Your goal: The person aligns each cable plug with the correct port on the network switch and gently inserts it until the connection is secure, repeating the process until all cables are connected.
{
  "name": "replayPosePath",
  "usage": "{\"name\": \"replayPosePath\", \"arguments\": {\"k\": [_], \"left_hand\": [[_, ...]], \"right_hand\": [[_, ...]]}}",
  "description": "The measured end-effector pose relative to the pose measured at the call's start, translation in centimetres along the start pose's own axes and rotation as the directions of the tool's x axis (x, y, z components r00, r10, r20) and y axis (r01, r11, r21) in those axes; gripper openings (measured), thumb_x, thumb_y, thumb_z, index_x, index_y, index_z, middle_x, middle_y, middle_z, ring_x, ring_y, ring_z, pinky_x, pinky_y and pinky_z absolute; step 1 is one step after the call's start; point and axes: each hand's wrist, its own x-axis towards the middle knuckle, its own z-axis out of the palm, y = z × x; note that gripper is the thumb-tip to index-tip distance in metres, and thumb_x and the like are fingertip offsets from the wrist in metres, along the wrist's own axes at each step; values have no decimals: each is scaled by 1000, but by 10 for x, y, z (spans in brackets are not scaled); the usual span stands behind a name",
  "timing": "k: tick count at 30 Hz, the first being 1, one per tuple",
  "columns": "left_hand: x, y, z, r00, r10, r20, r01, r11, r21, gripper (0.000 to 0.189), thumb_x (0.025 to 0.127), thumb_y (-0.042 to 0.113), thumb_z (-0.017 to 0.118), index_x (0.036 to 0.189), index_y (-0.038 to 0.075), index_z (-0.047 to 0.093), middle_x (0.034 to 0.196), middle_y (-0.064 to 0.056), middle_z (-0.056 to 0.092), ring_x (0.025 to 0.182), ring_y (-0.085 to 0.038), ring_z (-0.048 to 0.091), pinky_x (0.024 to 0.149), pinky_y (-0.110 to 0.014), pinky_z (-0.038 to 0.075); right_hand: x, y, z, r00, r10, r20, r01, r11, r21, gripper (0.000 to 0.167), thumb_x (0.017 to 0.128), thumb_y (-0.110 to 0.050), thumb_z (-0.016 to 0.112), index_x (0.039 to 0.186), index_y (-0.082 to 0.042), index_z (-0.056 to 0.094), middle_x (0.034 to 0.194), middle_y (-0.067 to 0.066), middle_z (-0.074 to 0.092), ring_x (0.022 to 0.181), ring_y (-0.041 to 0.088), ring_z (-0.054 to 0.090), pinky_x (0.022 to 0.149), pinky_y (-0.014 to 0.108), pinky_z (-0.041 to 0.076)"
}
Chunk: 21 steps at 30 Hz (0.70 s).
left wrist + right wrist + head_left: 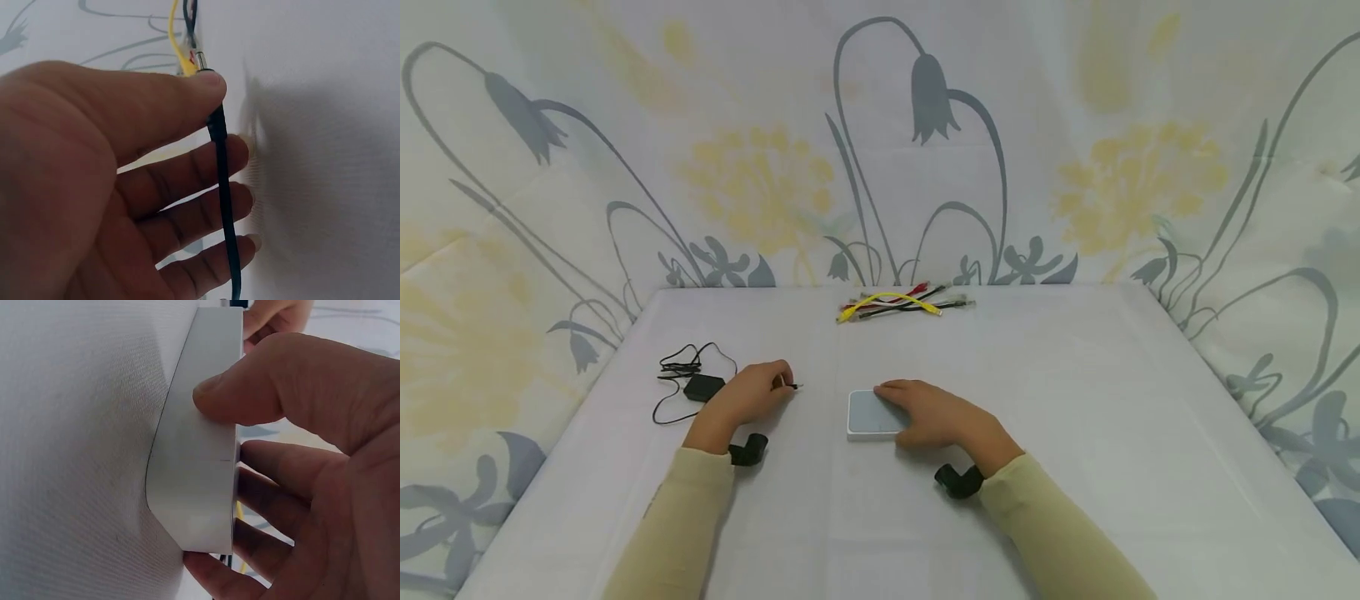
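Note:
My left hand [751, 395] pinches the barrel plug [200, 60] of a black power cable between thumb and index finger. Its metal tip points away from the hand, and the cable [226, 200] runs down past the other fingers. The cable belongs to a black power adapter [703, 387], which lies just left of that hand. To the right, a flat white box [871, 414] with a grey-blue top rests on the table. My right hand [942, 417] holds its right part. In the right wrist view, the thumb presses the box's side wall [200, 450] and fingers lie over the top.
Several short cables, among them a yellow cable [891, 295] and a red one, lie in a pile at the table's back edge. Loops of thin black cord [681, 365] spread behind the adapter. A flower-patterned cloth [1037, 167] hangs behind the white table [1075, 375].

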Motion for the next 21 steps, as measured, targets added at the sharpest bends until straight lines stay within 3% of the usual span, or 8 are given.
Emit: {"name": "replayPosePath", "arguments": {"k": [6,13,21], "left_hand": [[-2,-5,3,999,26,39,-23,998,-66,15,94,21,59,104,12,66,91,-3,63,79,-15,54,74,-34,46],[-2,-5,7,996,62,58,-53,988,-146,11,91,23,65,97,14,68,88,1,64,78,-13,53,72,-30,44],[-1,2,14,989,32,146,12,957,-291,8,89,24,69,92,16,69,80,2,64,58,-13,54,56,-29,47]], "right_hand": [[-2,2,-2,1000,26,-1,-26,999,36,74,81,-23,66,150,-20,39,153,-4,39,135,20,43,108,39,37],[-3,7,-1,999,31,-15,-30,997,75,71,81,-25,69,147,-20,43,150,-2,43,129,19,46,106,39,39],[0,10,2,1000,16,-11,-15,998,66,73,82,-24,67,149,-20,40,154,-2,38,136,22,42,109,41,37]]}}
